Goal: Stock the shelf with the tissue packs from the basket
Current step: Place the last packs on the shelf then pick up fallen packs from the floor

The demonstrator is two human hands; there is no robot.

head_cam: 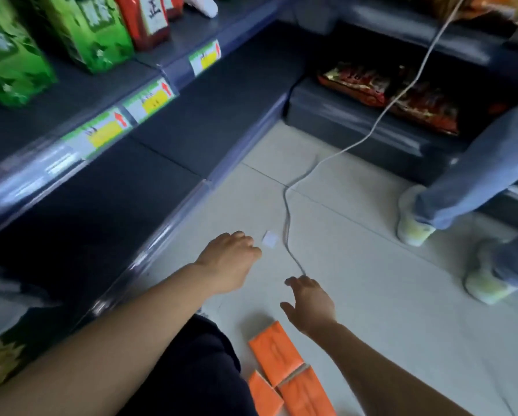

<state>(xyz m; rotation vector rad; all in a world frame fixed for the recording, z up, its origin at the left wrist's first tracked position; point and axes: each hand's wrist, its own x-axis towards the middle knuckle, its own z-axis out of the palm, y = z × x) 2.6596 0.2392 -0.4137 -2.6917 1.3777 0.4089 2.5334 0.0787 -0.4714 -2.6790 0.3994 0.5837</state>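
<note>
- Three orange tissue packs [277, 352] lie flat on the tiled floor [386, 295], touching one another, by the person's dark-clad knee [197, 364]. No basket is in view.
- The packs lie behind both hands, on the person's side. The top one's long axis runs roughly away from the person, tilted slightly left.
- The right hand [310, 304] is the nearer, its wrist just beside the top pack; this grip is spread and holds nothing.
- The left hand [227, 259] reaches further out, fingers loosely bent, nothing seen in it, just short of a white paper scrap [269, 239].
- A white cable [287, 217] trails across the floor.
- The dark lower shelf [86, 220] sits to the left.
- Above it, the yellow price tags [157, 100] are too blurred to read.
- The green packs' [89, 28] characters are too blurred to read; a red pack [149, 19] shows "正".
</note>
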